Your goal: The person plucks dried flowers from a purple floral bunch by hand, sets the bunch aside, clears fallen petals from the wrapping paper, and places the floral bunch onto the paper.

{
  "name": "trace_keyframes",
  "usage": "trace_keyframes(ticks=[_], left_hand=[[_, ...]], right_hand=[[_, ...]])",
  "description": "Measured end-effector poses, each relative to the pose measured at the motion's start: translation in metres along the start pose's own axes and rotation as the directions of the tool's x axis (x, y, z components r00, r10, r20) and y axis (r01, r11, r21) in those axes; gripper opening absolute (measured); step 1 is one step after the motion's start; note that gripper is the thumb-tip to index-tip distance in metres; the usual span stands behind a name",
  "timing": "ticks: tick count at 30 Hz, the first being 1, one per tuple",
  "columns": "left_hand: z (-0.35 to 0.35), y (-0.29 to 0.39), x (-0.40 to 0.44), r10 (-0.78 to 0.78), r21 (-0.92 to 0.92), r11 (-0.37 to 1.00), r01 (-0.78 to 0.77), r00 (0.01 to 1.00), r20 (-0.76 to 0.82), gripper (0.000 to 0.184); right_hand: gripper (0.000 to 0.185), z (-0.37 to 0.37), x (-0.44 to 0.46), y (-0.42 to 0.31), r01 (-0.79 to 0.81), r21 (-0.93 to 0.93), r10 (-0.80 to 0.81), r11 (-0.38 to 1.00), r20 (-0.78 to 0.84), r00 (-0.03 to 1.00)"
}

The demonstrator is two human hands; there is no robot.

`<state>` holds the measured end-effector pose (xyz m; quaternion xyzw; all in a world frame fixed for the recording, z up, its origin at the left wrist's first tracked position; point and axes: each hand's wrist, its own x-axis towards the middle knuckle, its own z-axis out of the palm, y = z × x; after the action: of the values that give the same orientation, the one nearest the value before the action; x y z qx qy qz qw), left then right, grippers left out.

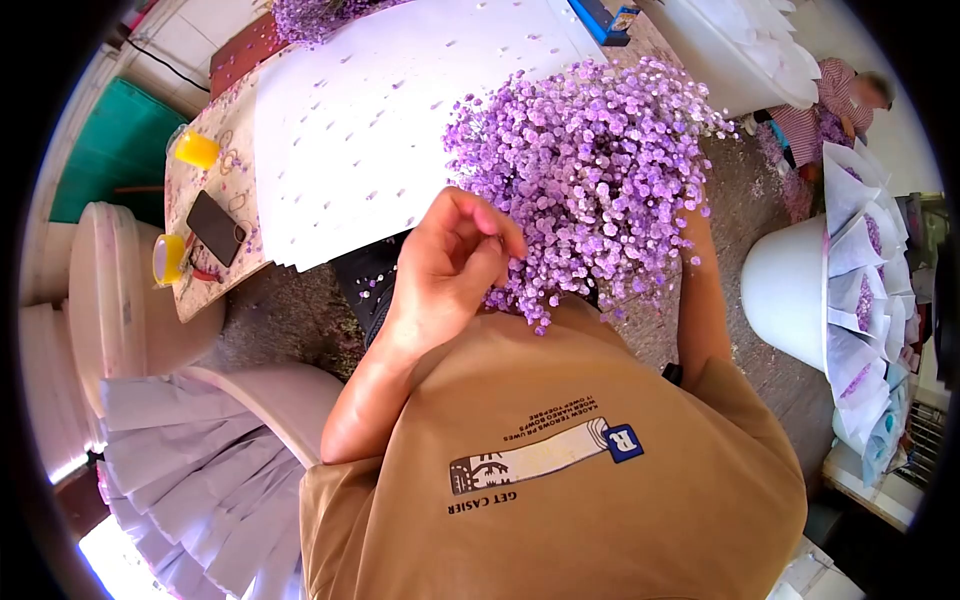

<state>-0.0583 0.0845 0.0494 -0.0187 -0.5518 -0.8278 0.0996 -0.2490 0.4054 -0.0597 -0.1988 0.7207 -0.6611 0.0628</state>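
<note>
A large bunch of purple baby's breath fills the space in front of my chest, blossoms facing me. My right forearm reaches up behind its right side. The flowers hide that hand and the stems, but the bunch is held up off the table on that arm. At the left edge of the blossoms is my left hand, its fingers curled and the thumb pressed towards them. Whatever sits between those fingertips, if anything, is too small to make out.
White paper sheets with scattered petals cover the table. A phone, yellow-topped containers and a blue tool lie around them. Tubs of paper-wrapped bunches stand left and right. Another person sits at far right.
</note>
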Motion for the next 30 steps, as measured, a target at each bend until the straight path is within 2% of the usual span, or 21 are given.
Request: trace_keyframes(ticks=[2,3,4,5,7,9,10,12,13,15,16,17,18,19,20,21,23,24,26,30], left_hand=[[-0.001,0.005,-0.003,-0.272,0.182,0.949,0.258,0.96,0.06,0.009],[0.001,0.005,-0.003,-0.273,0.184,0.949,0.258,0.96,0.06,0.009],[0.005,0.003,-0.002,-0.164,0.45,0.887,0.104,0.982,0.097,0.008],[0.01,0.002,-0.001,-0.067,0.672,0.738,-0.063,0.984,0.166,0.009],[0.016,0.0,0.0,-0.063,0.703,0.709,-0.056,0.988,0.142,0.011],[0.016,-0.008,0.003,0.02,0.777,0.607,-0.167,0.98,0.196,0.011],[0.016,-0.009,0.002,0.018,0.776,0.607,-0.169,0.98,0.198,0.011],[0.015,-0.006,0.002,-0.018,0.711,0.693,-0.115,0.984,0.177,0.008],[0.012,-0.007,0.001,-0.024,0.711,0.694,-0.112,0.984,0.178,0.008],[0.005,-0.009,-0.002,-0.097,0.51,0.86,0.024,0.989,0.116,0.004],[0.002,-0.01,-0.006,-0.179,0.301,0.942,0.146,0.98,0.085,0.001],[0.001,-0.009,-0.008,-0.183,0.303,0.941,0.149,0.98,0.085,0.001],[0.0,-0.007,-0.009,-0.289,0.096,0.955,0.279,0.952,0.104,0.003],[-0.001,-0.005,-0.01,-0.383,-0.112,0.91,0.399,0.913,0.143,0.004],[0.0,-0.003,-0.011,-0.423,0.001,0.905,0.426,0.899,0.114,0.007],[-0.001,-0.003,-0.011,-0.423,0.001,0.905,0.425,0.899,0.111,0.007],[-0.002,-0.003,-0.012,-0.398,0.344,0.878,0.333,0.907,0.137,0.011],[-0.002,-0.006,-0.012,-0.399,0.342,0.878,0.335,0.907,0.136,0.011],[0.0,-0.009,-0.012,-0.215,0.579,0.812,0.068,0.958,0.189,0.013],[0.011,-0.001,-0.014,-0.303,0.677,0.72,0.15,0.946,0.113,0.01]], right_hand=[[0.079,-0.001,0.001,0.002,0.006,0.01,-0.006,1.0,0.007,1.0],[0.079,0.0,0.002,0.003,0.01,0.016,-0.01,1.0,0.011,1.0],[0.079,0.001,0.003,0.004,0.007,0.018,-0.007,1.0,0.003,1.0],[0.079,0.005,0.004,-0.001,0.003,0.02,-0.003,1.0,-0.005,1.0],[0.076,0.014,0.003,-0.013,-0.051,0.013,0.051,0.999,-0.064,0.997],[0.077,0.013,0.001,-0.016,0.014,0.005,-0.014,1.0,-0.017,1.0],[0.073,0.012,-0.001,-0.016,0.062,0.046,-0.061,0.997,-0.009,0.998],[0.072,0.011,0.0,-0.01,0.055,0.039,-0.054,0.998,-0.013,0.998],[0.072,0.009,0.0,-0.007,0.05,0.031,-0.05,0.998,-0.012,0.999],[0.071,0.008,0.0,-0.005,0.035,0.018,-0.035,0.999,-0.014,0.999],[0.071,0.007,0.0,-0.004,0.029,0.01,-0.029,1.0,-0.018,0.999],[0.071,0.005,0.0,-0.003,0.023,0.004,-0.023,1.0,-0.017,1.0],[0.071,0.004,0.001,0.0,0.017,-0.005,-0.017,1.0,-0.017,1.0],[0.07,0.003,0.001,0.002,0.01,-0.015,-0.01,1.0,-0.016,1.0],[0.07,0.002,0.002,0.004,0.002,-0.021,-0.002,1.0,-0.016,1.0],[0.07,0.001,0.002,0.005,-0.001,-0.027,0.001,1.0,-0.015,1.0],[0.069,-0.002,0.003,0.008,-0.008,-0.038,0.008,0.999,-0.015,1.0],[0.069,-0.003,0.004,0.01,-0.013,-0.046,0.013,0.999,-0.016,1.0],[0.069,-0.004,0.007,0.014,-0.02,-0.06,0.019,0.998,-0.013,1.0],[0.069,-0.002,0.007,0.009,-0.013,-0.054,0.012,0.998,-0.016,1.0]])
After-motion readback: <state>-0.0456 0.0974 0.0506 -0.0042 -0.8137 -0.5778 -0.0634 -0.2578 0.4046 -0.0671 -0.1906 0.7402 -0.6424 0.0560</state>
